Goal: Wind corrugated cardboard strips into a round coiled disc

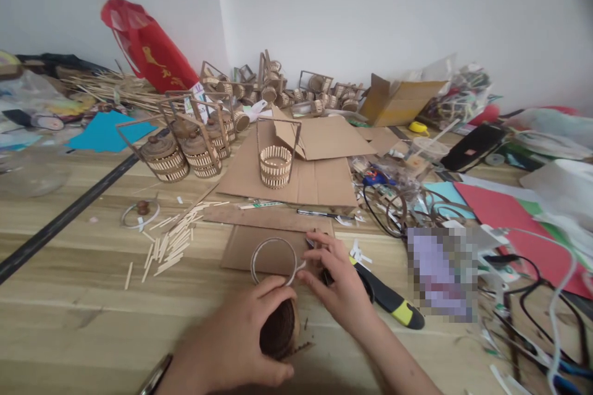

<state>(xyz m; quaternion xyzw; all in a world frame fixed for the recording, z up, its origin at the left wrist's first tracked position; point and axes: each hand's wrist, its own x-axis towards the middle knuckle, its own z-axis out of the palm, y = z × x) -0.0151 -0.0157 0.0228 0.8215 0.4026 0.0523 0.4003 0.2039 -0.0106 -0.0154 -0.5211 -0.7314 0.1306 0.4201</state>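
Observation:
My left hand (231, 333) curves around a dark brown round coil (277, 330), thumb on the near side and fingers on the far side. Its fingertips meet the lower edge of a thin pale ring (254, 249), which shows over a small piece of cardboard (236, 253). To the right of the ring, my right hand (340, 281) pinches a small white strip (301, 266) between thumb and index finger, close to the ring's edge. Under and behind that hand, partly hidden, lies a black and yellow-green handled tool (393, 302).
Loose pale sticks (171, 250) lie to the left. A handled slatted basket (275, 166) stands on cardboard (324, 182) ahead, with several lidded baskets (164, 160) at its left. Cables (532, 265), a red sheet (504, 216) and a black speaker (475, 145) crowd the right.

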